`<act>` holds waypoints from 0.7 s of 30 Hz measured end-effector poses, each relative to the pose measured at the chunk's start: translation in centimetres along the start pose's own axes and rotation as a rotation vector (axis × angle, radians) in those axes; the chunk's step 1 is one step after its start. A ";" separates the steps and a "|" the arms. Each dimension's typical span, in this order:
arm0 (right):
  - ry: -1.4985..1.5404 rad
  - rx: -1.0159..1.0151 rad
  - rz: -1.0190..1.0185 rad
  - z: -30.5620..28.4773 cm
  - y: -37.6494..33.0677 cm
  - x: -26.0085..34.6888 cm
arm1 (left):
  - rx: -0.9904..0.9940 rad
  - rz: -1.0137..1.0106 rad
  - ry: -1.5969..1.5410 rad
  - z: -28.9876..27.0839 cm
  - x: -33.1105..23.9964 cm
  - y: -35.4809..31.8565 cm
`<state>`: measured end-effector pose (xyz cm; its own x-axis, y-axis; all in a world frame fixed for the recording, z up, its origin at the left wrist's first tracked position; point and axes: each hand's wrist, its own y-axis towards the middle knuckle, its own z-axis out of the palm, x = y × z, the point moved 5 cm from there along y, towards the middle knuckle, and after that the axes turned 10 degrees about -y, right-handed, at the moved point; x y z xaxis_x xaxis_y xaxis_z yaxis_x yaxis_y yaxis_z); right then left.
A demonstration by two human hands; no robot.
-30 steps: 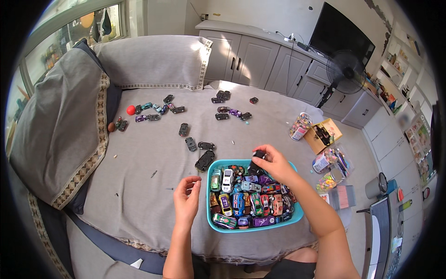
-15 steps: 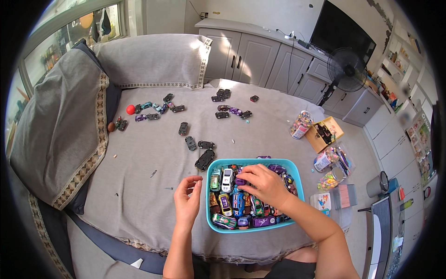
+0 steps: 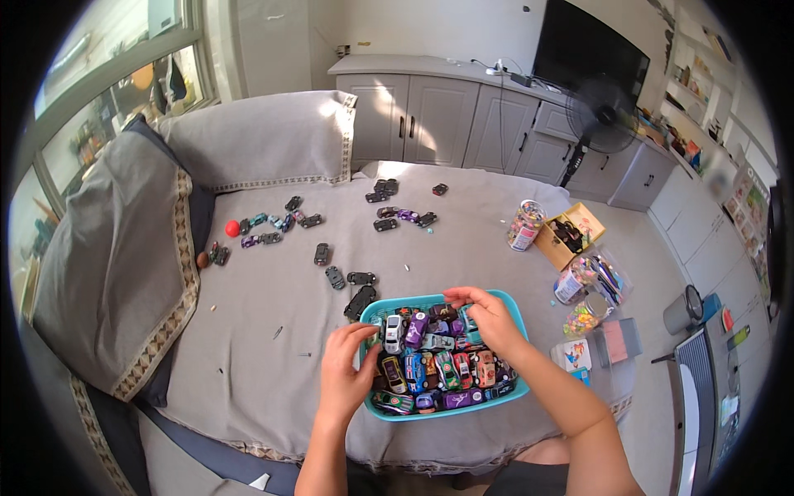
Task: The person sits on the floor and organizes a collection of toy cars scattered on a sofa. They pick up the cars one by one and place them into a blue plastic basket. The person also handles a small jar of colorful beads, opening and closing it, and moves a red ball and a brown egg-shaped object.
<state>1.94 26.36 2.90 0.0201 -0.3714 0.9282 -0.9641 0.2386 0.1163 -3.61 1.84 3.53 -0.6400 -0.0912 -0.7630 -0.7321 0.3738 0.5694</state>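
Observation:
A turquoise plastic basket [image 3: 451, 416] in front of me is packed with small toy cars. Among them a white toy car [image 3: 394, 333] and a purple toy car [image 3: 416, 329] lie side by side, with a blue toy car [image 3: 414, 372] nearer me. My left hand [image 3: 343, 364] is at the basket's left rim, its fingers curved and apart from the thumb, with nothing visible in them. Over the far right part of the basket is my right hand [image 3: 490, 321], fingers spread just above the cars. Beside its fingertips is a teal toy car [image 3: 470, 324], partly hidden by the hand.
Several dark toy cars [image 3: 361, 278] are scattered on the grey cloth [image 3: 248, 372], with a red ball [image 3: 232, 227] by the cushion. To the right stand a jar of colourful beads [image 3: 526, 225], a wooden box [image 3: 571, 235] and more containers. A black fan [image 3: 597, 120] stands beyond.
The purple car now lies beside the white one, and my right hand has moved off it to the right. My left hand has come to the basket's left rim. The view has shifted slightly.

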 end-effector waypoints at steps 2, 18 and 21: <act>-0.008 -0.014 0.033 0.3 0.2 -0.8 | 0.237 0.048 0.032 1.8 -0.5 1.6; -0.477 0.020 -0.142 0.9 -2.3 -1.6 | 0.672 0.112 0.221 7.1 1.4 4.4; -0.558 0.064 -0.148 0.9 -2.9 -1.7 | 0.632 0.122 0.228 6.9 1.5 4.4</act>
<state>4.47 25.48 0.66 0.0304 -0.8177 0.5749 -0.9761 0.0996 0.1934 -6.20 9.70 2.74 -0.7931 -0.1800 -0.5818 -0.4191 0.8545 0.3068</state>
